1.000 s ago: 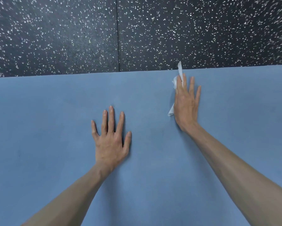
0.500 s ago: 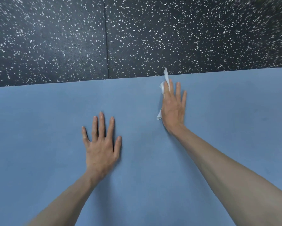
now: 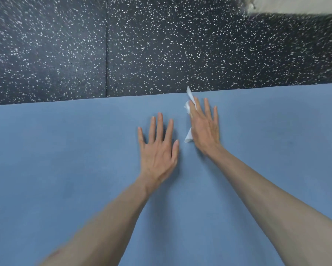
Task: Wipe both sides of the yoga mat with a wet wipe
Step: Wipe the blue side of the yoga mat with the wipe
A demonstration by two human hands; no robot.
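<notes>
A: Near the far edge of the yoga mat (image 3: 65,169), my right hand (image 3: 204,129) presses the wet wipe (image 3: 188,104) flat. Fingers (image 3: 206,107) are straight and a little spread, nothing curled; the wipe is trapped under the palm, white bits poking out at the fingertip end and by the thumb side.

B: Left hand?

A: Left hand (image 3: 158,148) is flat on the mat just beside the right, fingers splayed, holding nothing, pinning the mat.

B: How do I do this well?

A: I'd say keep the palm weight even, run overlapping strokes right to the edge, and keep the left down so the mat can't creep. The bunched wipe probably needs re-flattening.

B: Surface, room?

A: Blue mat, matte, lies flat on the black speckled floor (image 3: 180,45) with a seam (image 3: 106,54). A pale blurred patch (image 3: 295,4) at top right; can't tell what.
</notes>
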